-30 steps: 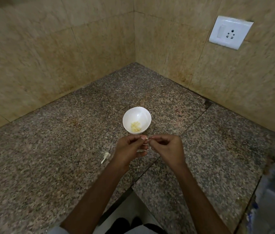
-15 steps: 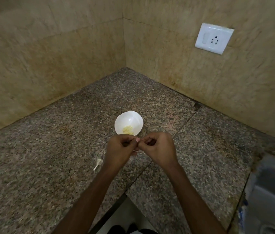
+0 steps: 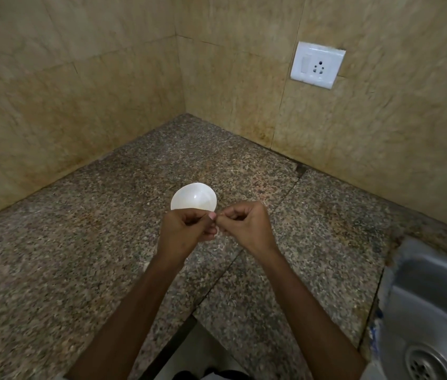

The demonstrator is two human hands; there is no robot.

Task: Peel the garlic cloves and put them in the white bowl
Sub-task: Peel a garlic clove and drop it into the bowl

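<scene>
Plainly, both hands were busy just in front of the white bowl [image 3: 189, 194], which stood on the speckled granite counter [image 3: 79, 242] near the corner where the two beige tiled walls [image 3: 79, 91] met. The left hand [image 3: 186, 229] and the right hand [image 3: 247, 226] were raised close together above the counter, knuckles up, with every finger curled in. Their thumbs and forefingers met at a single spot between them, and both hands pinched the same small thing there. Only a pale sliver of it showed below the left fingertips, so it could be taken for the garlic clove [image 3: 216, 229], though most of it was hidden by the fingers. From the head camera the hands covered the near rim of the bowl. The part of its inside that showed was bare white, and whatever lay lower down was out of sight.

High on the right-hand wall sat a white switch plate [image 3: 317, 65] with a rocker switch on its left and a three-hole socket beside it. Any maker's mark on it was too small to read. A dark seam [image 3: 285, 193] ran across the counter from the wall toward the hands. At the far right a steel sink [image 3: 436, 297] was let into the counter, its round drain [image 3: 426, 364] showing at the lower edge.
</scene>
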